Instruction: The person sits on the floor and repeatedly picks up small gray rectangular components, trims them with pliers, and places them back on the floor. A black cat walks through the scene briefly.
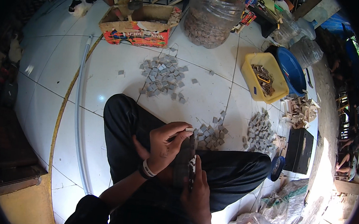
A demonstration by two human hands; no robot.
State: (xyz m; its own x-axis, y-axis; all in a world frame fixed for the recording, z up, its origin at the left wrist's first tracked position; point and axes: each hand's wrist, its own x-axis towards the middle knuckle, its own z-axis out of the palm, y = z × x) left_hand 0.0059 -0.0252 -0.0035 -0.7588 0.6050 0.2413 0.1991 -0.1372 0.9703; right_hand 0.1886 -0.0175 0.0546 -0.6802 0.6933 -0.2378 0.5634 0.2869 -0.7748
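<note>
My left hand (164, 146), with a pale band at the wrist, is closed in a pinch above my crossed legs. Between its thumb and finger sits a small pale block (189, 130). My right hand (198, 193) grips a long dark narrow tool (192, 165) with white flaked patches; its exact kind I cannot make out. The tool stands nearly upright in the view, its upper end close to the pinched block. Beyond my knees lies a loose heap of small grey square pieces (162, 76). A second heap of grey pieces (211, 133) lies beside my thigh.
More grey pieces (260, 133) and wood offcuts (302, 108) lie to the right, near a yellow tub (247, 71), a blue basin (294, 74) and a black box (298, 151). A cardboard box (137, 36), a big clear jar (212, 20) and a cat (81, 7) are farther off.
</note>
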